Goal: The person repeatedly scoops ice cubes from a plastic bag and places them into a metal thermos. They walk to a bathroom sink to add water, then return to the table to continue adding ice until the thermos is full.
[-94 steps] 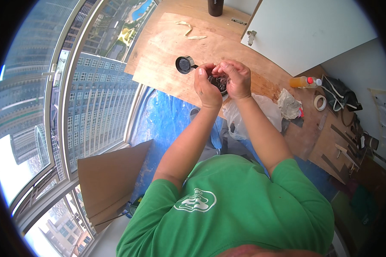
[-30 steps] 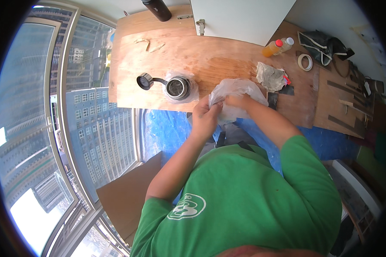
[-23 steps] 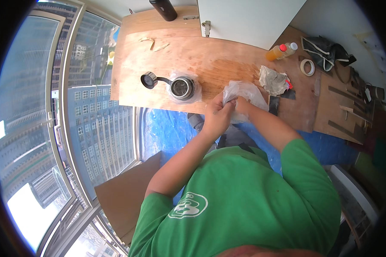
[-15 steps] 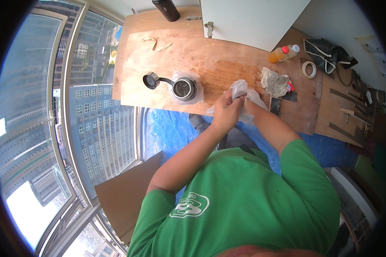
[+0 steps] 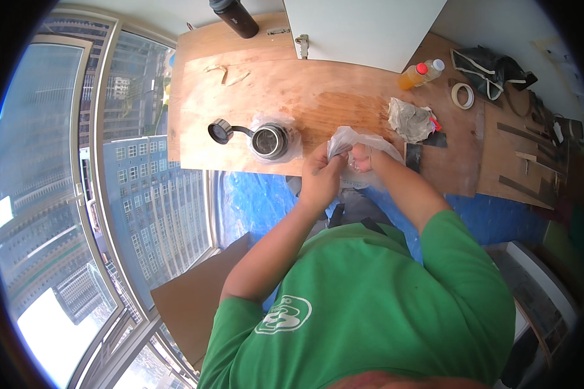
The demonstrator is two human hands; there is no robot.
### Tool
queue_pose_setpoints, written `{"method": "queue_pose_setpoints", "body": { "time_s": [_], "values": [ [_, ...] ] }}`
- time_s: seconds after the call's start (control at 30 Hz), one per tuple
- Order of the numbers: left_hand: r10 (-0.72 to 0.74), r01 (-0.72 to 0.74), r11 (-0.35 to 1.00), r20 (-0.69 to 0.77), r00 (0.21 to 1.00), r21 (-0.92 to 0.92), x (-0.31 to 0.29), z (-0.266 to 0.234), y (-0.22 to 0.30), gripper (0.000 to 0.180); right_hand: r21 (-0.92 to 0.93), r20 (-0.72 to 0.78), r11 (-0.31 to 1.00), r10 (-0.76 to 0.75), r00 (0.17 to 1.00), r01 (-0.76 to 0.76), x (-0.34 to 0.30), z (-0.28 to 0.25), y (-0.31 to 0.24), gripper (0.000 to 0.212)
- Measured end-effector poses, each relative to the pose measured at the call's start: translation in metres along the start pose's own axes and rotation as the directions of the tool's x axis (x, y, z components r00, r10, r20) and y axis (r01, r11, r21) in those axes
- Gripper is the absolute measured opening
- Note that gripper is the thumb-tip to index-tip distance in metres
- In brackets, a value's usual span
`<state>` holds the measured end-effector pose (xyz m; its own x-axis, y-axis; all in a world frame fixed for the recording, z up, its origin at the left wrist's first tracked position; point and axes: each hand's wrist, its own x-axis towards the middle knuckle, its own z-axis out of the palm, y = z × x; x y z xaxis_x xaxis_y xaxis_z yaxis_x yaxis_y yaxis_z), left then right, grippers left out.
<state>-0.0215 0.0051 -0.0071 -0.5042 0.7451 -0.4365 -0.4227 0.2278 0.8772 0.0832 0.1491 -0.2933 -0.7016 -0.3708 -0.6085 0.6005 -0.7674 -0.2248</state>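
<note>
A thin, whitish see-through plastic bag (image 5: 353,137) is stretched between my hands at the near edge of the wooden board. My left hand (image 5: 322,174) is closed, pinching a gathered part of the bag. Beside it, my right hand (image 5: 363,157) is curled with the bag's film draped over its fingers and wrist; it grips the bag too. To the left stands a wide-mouthed steel flask (image 5: 269,141), uncapped, with clear plastic around its base. Its round lid (image 5: 220,131) hangs out to the left on a dark strap.
Right of my hands lies a crumpled grey cloth (image 5: 411,121). Farther back stand an orange-filled bottle (image 5: 410,78), a tape roll (image 5: 462,96) and a dark bag (image 5: 490,71). A white door panel (image 5: 363,29) and a dark tumbler (image 5: 235,18) are at the far side.
My hands have moved slightly apart, the left one toward the flask, and the bag is spread wider between them. The whole view has shifted a little.
</note>
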Motion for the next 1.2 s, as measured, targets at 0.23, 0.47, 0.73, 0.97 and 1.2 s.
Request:
{"method": "queue_pose_setpoints", "body": {
  "time_s": [0.23,0.47,0.73,0.97,1.2],
  "values": [
    [0.01,-0.015,0.999,-0.096,0.995,-0.046,0.0,-0.019,-0.007,0.022,0.227,0.09,0.969,-0.116,0.989,0.093,-0.039,0.055,-0.011,0.037],
    [0.051,-0.053,0.998,-0.115,0.992,-0.016,0.006,-0.022,-0.005,0.018,0.348,0.216,0.884,-0.399,0.891,0.311,-0.054,0.073,-0.009,0.039],
    [0.087,-0.081,0.995,-0.146,0.985,0.05,0.02,-0.031,-0.006,0.018,0.431,0.092,0.852,-0.369,0.925,0.297,-0.063,0.088,-0.013,0.037],
    [0.127,-0.112,0.991,-0.251,0.96,0.074,0.018,-0.032,-0.005,0.018,0.389,-0.108,0.863,-0.303,0.947,0.321,-0.095,0.129,-0.024,0.036],
    [0.225,-0.195,0.965,-0.173,0.959,0.172,0.019,-0.023,0.016,0.016,0.283,0.051,0.871,-0.431,0.901,0.401,-0.097,0.128,-0.037,0.038]
  ]
}}
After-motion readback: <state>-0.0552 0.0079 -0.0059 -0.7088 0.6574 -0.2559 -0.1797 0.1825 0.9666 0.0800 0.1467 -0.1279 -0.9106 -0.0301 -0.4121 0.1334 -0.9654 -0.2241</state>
